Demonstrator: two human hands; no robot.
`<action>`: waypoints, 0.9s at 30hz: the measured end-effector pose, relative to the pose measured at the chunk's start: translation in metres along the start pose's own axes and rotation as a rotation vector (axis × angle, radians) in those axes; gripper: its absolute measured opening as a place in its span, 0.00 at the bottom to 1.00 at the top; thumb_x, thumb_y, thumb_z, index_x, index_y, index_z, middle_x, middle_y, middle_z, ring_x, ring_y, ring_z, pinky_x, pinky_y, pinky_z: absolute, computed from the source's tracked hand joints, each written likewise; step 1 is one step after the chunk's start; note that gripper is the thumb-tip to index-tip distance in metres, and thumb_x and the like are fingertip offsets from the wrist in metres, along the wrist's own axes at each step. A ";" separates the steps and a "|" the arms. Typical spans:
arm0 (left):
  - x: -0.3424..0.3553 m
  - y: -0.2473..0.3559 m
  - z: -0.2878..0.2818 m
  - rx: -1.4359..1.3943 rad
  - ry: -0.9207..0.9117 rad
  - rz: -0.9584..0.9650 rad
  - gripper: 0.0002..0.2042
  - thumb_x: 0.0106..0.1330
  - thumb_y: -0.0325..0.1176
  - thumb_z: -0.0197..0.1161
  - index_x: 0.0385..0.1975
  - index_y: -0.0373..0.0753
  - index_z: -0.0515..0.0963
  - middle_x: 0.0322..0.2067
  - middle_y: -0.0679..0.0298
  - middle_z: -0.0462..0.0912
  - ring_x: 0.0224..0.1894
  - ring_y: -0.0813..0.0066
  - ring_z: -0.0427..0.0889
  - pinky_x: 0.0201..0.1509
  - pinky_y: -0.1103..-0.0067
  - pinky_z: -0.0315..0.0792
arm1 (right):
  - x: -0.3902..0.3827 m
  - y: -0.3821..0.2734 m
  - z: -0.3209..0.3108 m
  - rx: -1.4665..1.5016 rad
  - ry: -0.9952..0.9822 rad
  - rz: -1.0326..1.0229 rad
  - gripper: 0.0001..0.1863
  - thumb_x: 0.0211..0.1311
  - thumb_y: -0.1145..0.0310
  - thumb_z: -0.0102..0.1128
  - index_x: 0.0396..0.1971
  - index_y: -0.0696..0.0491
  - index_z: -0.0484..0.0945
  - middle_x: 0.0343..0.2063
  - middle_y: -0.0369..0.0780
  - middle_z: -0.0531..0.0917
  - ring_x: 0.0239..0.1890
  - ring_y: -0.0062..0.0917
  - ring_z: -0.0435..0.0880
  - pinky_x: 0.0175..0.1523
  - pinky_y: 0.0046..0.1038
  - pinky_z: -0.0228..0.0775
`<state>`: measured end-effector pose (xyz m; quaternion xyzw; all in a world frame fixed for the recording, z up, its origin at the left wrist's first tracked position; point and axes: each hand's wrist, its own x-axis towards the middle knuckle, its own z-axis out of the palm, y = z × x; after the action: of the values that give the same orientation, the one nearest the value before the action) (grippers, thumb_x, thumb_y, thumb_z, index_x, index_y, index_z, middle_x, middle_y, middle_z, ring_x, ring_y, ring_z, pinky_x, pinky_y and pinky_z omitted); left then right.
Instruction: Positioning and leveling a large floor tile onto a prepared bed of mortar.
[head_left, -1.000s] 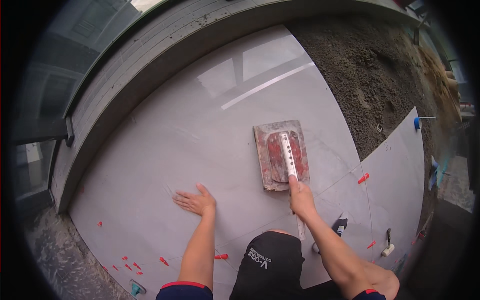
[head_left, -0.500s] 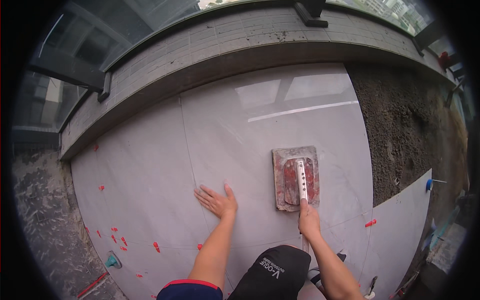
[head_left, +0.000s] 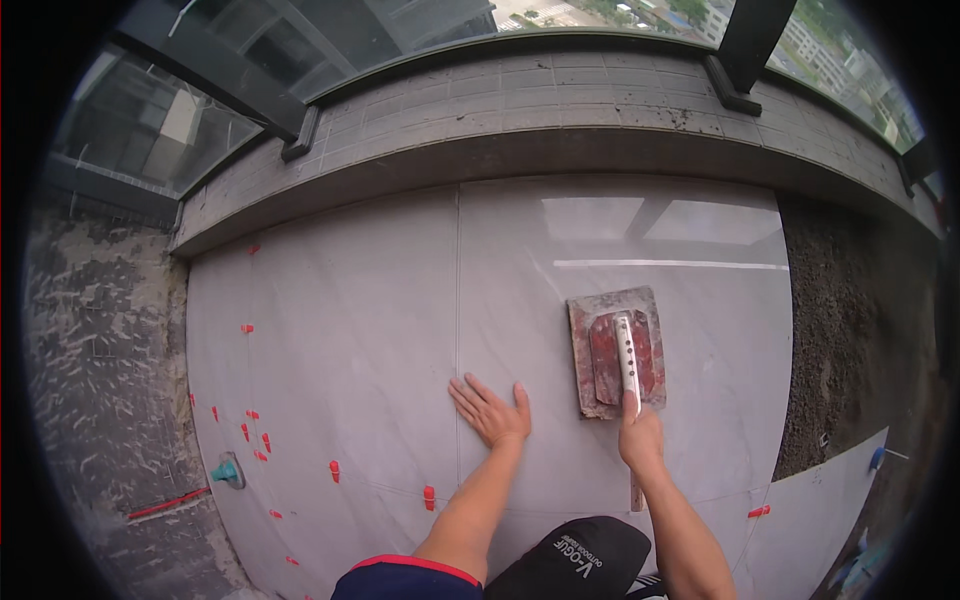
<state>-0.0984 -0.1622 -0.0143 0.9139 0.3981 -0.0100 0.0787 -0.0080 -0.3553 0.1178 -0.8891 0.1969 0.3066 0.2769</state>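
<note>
My left hand (head_left: 490, 412) rests palm down, fingers spread, on a large glossy pale grey floor tile (head_left: 700, 370). Its fingertips reach the straight joint with the neighbouring tile (head_left: 330, 300). My right hand (head_left: 641, 438) is wrapped round the handle of a tile tamper (head_left: 587, 360), a rectangular worn plate with a red centre and a silver, hole-pierced grip. The plate is over the same tile; whether it touches the surface, I cannot tell. The handle's lower end sticks out below my fist.
Red levelling wedges (head_left: 335, 471) sit along the joints, several at the left. A teal suction cup (head_left: 228, 470) stands near the left edge. Bare dark mortar (head_left: 830, 330) borders the tile's right side. A low tiled ledge (head_left: 500, 100) with glass panels runs behind.
The view has shifted, so the scene sits lower and further right. The tamper appears slightly closer to my left hand, which stays at the joint. My right hand keeps its grip.
</note>
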 end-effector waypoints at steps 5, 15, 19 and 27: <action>0.011 0.007 -0.001 -0.034 0.065 0.054 0.50 0.65 0.57 0.55 0.73 0.24 0.40 0.73 0.32 0.40 0.76 0.37 0.37 0.78 0.54 0.35 | 0.008 -0.098 -0.074 0.360 -0.237 -0.378 0.34 0.77 0.41 0.36 0.26 0.59 0.73 0.16 0.40 0.74 0.21 0.28 0.75 0.29 0.34 0.68; 0.011 0.006 0.003 -0.023 0.026 0.014 0.49 0.65 0.58 0.55 0.72 0.23 0.43 0.72 0.32 0.41 0.76 0.36 0.37 0.78 0.53 0.35 | 0.034 -0.097 0.006 -0.148 -0.108 -0.084 0.37 0.74 0.39 0.38 0.43 0.63 0.80 0.41 0.60 0.83 0.47 0.56 0.82 0.52 0.52 0.72; 0.011 0.008 -0.001 0.018 0.015 0.028 0.49 0.65 0.58 0.54 0.72 0.23 0.43 0.72 0.32 0.41 0.76 0.36 0.38 0.78 0.54 0.36 | 0.041 -0.153 -0.030 0.096 -0.505 -0.191 0.39 0.74 0.38 0.36 0.38 0.64 0.80 0.35 0.57 0.84 0.39 0.53 0.84 0.46 0.45 0.75; 0.009 0.006 0.022 0.016 0.112 0.086 0.46 0.68 0.58 0.50 0.73 0.26 0.44 0.73 0.35 0.41 0.77 0.39 0.40 0.78 0.54 0.39 | -0.021 -0.041 -0.062 0.448 0.186 -0.712 0.29 0.75 0.46 0.44 0.31 0.60 0.76 0.21 0.53 0.80 0.25 0.53 0.81 0.31 0.48 0.70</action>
<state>-0.0870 -0.1627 -0.0356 0.9298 0.3623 0.0416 0.0495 0.0250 -0.3583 0.1874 -0.8433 -0.0363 0.0602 0.5329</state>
